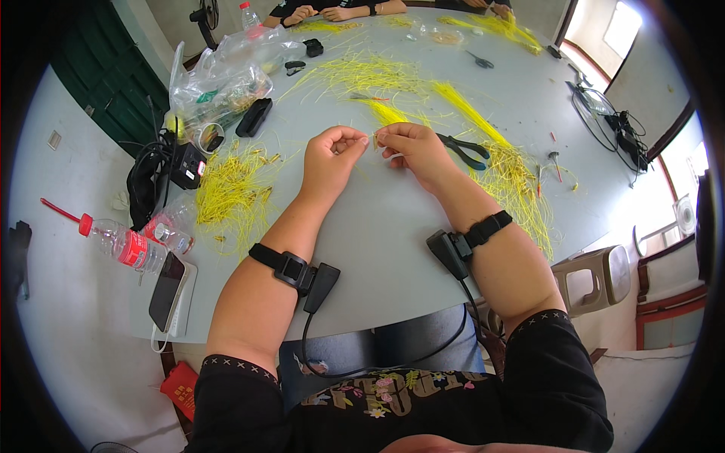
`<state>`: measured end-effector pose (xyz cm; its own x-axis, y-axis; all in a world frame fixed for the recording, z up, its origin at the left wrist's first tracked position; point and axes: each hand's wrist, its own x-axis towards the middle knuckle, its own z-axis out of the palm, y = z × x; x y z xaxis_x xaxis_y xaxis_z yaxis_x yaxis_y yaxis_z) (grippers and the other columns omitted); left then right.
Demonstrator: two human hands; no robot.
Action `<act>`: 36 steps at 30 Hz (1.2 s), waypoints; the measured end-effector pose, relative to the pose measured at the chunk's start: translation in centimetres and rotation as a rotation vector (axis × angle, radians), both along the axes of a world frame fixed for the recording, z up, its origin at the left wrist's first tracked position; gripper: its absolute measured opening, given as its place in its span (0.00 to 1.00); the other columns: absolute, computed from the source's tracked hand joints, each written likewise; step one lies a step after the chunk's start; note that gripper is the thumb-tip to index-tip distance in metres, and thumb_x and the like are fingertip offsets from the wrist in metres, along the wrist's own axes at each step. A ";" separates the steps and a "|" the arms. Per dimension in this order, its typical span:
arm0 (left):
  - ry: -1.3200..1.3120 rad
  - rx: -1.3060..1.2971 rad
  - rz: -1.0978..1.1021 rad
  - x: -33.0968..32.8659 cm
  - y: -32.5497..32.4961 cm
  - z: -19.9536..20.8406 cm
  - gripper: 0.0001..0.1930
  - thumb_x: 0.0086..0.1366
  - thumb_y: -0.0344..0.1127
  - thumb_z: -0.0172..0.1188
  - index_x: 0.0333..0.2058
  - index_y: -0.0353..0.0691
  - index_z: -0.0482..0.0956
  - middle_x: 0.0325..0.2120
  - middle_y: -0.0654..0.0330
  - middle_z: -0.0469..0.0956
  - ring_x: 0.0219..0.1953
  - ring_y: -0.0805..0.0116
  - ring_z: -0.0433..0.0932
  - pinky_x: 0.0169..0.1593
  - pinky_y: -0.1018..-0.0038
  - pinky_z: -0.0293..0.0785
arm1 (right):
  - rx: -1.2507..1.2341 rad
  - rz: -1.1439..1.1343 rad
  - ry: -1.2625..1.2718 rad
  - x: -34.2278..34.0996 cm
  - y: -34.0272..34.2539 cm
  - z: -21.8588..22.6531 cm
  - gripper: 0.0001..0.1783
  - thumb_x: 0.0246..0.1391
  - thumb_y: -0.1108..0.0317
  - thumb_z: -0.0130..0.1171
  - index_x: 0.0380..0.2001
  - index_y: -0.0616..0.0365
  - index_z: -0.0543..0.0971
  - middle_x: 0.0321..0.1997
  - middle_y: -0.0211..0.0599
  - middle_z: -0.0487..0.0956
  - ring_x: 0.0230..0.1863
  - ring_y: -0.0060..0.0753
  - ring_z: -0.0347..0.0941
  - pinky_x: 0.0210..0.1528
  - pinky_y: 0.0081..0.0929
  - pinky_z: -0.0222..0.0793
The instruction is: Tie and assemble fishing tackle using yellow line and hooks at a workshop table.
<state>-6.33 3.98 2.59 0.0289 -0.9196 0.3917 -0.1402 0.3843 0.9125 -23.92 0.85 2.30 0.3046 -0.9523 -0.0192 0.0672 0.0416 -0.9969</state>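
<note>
Both hands meet over the counter (393, 226), the left hand (332, 155) and right hand (411, 147) each pinching one thin yellow wire (375, 140) between fingertips. So fine a strand could likely slip free and vanish among the loose wire pile (234, 192) nearby.
</note>
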 end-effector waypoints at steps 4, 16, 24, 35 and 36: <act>-0.017 0.009 -0.003 -0.1 0.1 0.1 0.06 0.57 0.30 0.63 0.31 0.33 0.80 0.21 0.67 0.76 0.23 0.83 0.69 0.29 0.84 0.66 | -0.002 0.002 -0.002 0.0 0.1 0.1 0.11 0.53 0.63 0.59 0.36 0.58 0.81 0.34 0.27 0.79 0.34 0.21 0.71 0.33 0.21 0.67; -0.033 -0.010 0.015 0.1 -0.5 -0.7 0.06 0.56 0.30 0.63 0.30 0.33 0.80 0.18 0.70 0.73 0.19 0.85 0.64 0.25 0.84 0.61 | 0.009 0.029 0.018 0.0 0.2 0.4 0.10 0.55 0.66 0.59 0.38 0.58 0.79 0.35 0.26 0.77 0.33 0.18 0.71 0.34 0.18 0.66; -0.060 -0.013 0.051 0.2 -0.8 -1.1 0.06 0.55 0.30 0.64 0.30 0.34 0.81 0.15 0.73 0.69 0.18 0.85 0.61 0.23 0.83 0.57 | -0.018 0.033 0.077 0.1 0.6 0.9 0.09 0.54 0.66 0.59 0.37 0.58 0.80 0.35 0.25 0.78 0.34 0.17 0.71 0.34 0.17 0.66; -0.150 0.040 0.022 0.3 -0.4 -0.6 0.07 0.58 0.31 0.65 0.34 0.34 0.81 0.26 0.66 0.78 0.27 0.82 0.71 0.32 0.85 0.66 | -0.054 0.024 0.126 0.2 0.7 0.8 0.10 0.52 0.64 0.60 0.35 0.57 0.82 0.32 0.26 0.79 0.32 0.18 0.72 0.32 0.18 0.67; -0.151 0.040 0.021 0.3 -0.5 -0.7 0.07 0.58 0.31 0.65 0.34 0.34 0.81 0.26 0.66 0.78 0.27 0.82 0.71 0.32 0.85 0.66 | -0.059 0.029 0.125 0.2 0.7 1.0 0.10 0.52 0.64 0.60 0.35 0.56 0.82 0.32 0.26 0.79 0.32 0.18 0.72 0.31 0.18 0.67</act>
